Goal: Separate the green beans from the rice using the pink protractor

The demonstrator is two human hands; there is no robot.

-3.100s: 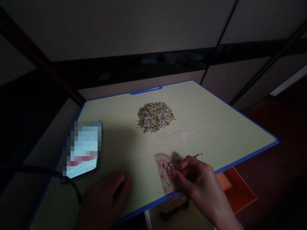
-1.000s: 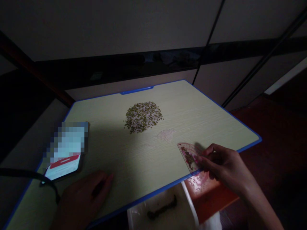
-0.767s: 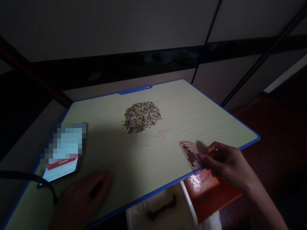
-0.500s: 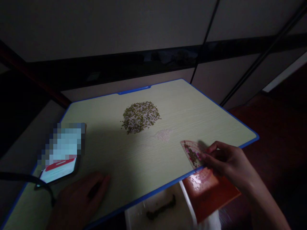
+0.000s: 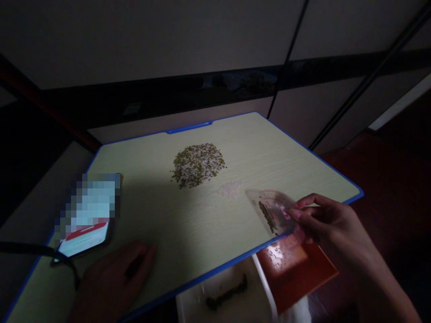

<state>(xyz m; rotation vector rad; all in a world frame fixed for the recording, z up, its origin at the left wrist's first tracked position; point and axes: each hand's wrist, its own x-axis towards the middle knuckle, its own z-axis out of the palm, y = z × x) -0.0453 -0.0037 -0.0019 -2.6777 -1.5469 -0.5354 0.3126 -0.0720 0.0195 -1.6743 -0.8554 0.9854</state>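
Note:
My right hand (image 5: 323,220) pinches a clear plastic protractor (image 5: 276,202) with pink markings near the right front edge of a small table (image 5: 215,233). Under or against the protractor lies a short line of small greenish-brown grains (image 5: 267,217). My left hand (image 5: 114,273) rests in shadow at the table's front left, its thumb apart from the forefinger and nothing seen in it. A larger pile of mixed green and pale grains (image 5: 197,164) spreads over the middle of the table. Just in front of that pile is a small patch of pale grains (image 5: 230,189).
A lit phone (image 5: 90,215) lies at the left, with a dark cable (image 5: 40,247) near it. Below the front edge are a white container (image 5: 225,273) holding a strip of dark grains and an orange-red surface (image 5: 296,273) with scattered grains. Cabinet panels (image 5: 168,40) stand behind.
The protractor has tilted and lifted a little at my right hand, which has shifted slightly right. The grains by it now form a narrower line. My left hand has stayed in place.

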